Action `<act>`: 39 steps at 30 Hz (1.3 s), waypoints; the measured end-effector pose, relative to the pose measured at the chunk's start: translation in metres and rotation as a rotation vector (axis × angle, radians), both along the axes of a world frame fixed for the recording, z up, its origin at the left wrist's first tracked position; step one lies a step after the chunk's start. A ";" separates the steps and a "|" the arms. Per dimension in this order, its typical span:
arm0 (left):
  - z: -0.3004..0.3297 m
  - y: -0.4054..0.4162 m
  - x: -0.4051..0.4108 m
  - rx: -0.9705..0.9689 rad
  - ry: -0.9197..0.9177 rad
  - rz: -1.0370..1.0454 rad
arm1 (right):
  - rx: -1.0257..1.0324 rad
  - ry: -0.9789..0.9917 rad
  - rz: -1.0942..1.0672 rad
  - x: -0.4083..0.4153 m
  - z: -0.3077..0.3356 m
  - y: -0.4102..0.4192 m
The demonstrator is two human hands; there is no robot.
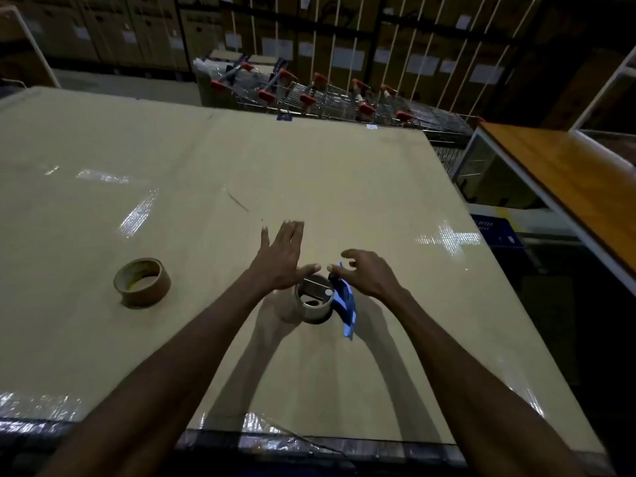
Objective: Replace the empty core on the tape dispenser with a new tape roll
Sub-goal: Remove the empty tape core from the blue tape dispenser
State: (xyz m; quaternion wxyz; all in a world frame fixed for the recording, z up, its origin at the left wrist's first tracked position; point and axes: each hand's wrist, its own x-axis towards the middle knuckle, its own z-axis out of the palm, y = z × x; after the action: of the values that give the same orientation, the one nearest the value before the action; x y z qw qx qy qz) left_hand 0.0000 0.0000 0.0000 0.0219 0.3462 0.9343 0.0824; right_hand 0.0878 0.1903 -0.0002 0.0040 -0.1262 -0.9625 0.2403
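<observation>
Dispenser (pixel 344 304): blue, on table (pixel 206 160) near front edge, long axis 11-to-5 o'clock.
Core (pixel 314 301): empty, on dispenser, opening upward.
Right hand (pixel 366 275): over dispenser, fingers curled, gripping nothing.
Left hand (pixel 280 259): flat, released, at core's 10 o'clock.
New roll (pixel 142 282): 9 o'clock, well apart; left hand nearer.
Obstructions: none.

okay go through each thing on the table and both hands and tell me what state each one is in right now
left hand: open, fingers spread flat, holding nothing, above the dispenser.
right hand: open, fingers curled, holding nothing, over the handle.
tape dispenser: lying on the table, blue handle toward the person.
empty core: on the dispenser, not yet removed.
new tape roll: lying flat on the table, left of the dispenser, untouched.
table: covered with taped-down cardboard.
</observation>
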 end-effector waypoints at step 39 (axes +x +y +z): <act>-0.014 0.020 0.023 1.066 -1.255 0.237 | -1.171 -0.128 -0.190 -0.010 -0.007 -0.019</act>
State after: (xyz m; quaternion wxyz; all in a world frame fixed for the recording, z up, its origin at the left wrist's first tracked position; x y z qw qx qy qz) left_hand 0.0225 0.0204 -0.0136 0.3632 0.0993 0.6144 0.6933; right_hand 0.0780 0.1709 -0.0075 -0.1030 -0.2071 -0.6528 0.7214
